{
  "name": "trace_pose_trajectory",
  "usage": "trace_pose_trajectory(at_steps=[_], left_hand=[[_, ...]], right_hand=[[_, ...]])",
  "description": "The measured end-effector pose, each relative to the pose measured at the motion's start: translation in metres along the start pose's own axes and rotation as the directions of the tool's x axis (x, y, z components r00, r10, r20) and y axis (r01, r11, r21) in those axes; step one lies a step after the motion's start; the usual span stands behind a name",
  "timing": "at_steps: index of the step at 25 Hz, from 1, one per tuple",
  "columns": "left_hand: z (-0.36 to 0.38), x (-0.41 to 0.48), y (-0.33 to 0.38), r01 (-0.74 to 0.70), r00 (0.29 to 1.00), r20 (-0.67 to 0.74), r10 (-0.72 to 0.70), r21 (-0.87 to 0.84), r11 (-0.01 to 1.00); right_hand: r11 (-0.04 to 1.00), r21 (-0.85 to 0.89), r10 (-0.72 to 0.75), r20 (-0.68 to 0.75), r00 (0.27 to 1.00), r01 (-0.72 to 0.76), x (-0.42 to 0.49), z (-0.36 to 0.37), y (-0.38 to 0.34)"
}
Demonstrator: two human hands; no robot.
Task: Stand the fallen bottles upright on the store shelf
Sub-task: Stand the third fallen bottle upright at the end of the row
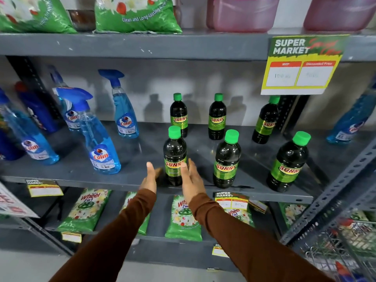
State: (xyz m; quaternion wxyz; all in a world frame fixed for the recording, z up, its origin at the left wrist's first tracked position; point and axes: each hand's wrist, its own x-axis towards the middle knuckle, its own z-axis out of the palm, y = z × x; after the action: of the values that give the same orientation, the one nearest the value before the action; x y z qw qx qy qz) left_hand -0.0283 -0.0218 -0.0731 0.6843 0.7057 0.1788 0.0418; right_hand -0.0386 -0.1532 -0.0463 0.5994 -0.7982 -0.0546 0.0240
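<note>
Several dark bottles with green caps and green "SUNNY" labels stand upright on the grey middle shelf (142, 180). The front-left bottle (175, 153) stands between my hands. My left hand (151, 177) is a little to its left, fingers apart, not touching it. My right hand (190, 179) is at its right side, fingers spread, with the thumb on or just in front of the label. Neither hand holds anything. Two more bottles (226, 159) (288, 162) stand in the front row, and three (179, 115) (217, 117) (265, 121) stand behind.
Blue Colin spray bottles (101, 139) stand at the shelf's left, one more (350, 123) at the far right. Green detergent bags (85, 210) lie on the shelf below. A yellow price sign (301, 66) hangs from the upper shelf. A wire cart (345, 247) is at lower right.
</note>
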Motion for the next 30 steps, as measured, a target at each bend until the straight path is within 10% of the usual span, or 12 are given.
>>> trace_pose_trajectory(at_steps=[3, 6, 9, 15, 23, 26, 30], left_hand=[[0.02, -0.031, -0.016, -0.243, 0.908, -0.265, 0.325, 0.299, 0.923], [0.059, -0.054, -0.013, -0.423, 0.902, 0.043, 0.429, 0.279, 0.862], [0.099, -0.04, -0.01, -0.26, 0.952, 0.185, 0.244, 0.068, 0.963], [0.133, -0.028, -0.007, 0.016, 0.936, 0.352, -0.007, -0.023, 1.0], [0.131, -0.037, -0.008, -0.019, 0.955, 0.296, 0.015, 0.01, 1.0], [0.136, -0.063, -0.01, -0.376, 0.916, -0.058, 0.396, 0.215, 0.901], [0.171, -0.091, -0.006, -0.547, 0.836, 0.18, 0.518, 0.215, 0.809]], right_hand=[[0.996, -0.013, -0.084, -0.343, 0.935, 0.085, -0.012, -0.02, 0.018], [0.997, 0.077, 0.022, -0.558, 0.829, 0.025, -0.017, -0.051, 0.035], [0.943, 0.309, 0.156, -0.744, 0.65, 0.127, -0.011, -0.078, 0.038], [0.823, 0.497, 0.462, -0.299, 0.835, -0.277, 0.005, -0.099, 0.048], [0.823, 0.497, 0.414, -0.196, 0.889, -0.274, 0.009, -0.105, 0.058], [0.808, 0.566, 0.392, -0.314, 0.865, -0.161, -0.004, -0.128, 0.048], [0.873, 0.487, 0.4, -0.738, 0.543, 0.019, -0.022, -0.17, 0.054]])
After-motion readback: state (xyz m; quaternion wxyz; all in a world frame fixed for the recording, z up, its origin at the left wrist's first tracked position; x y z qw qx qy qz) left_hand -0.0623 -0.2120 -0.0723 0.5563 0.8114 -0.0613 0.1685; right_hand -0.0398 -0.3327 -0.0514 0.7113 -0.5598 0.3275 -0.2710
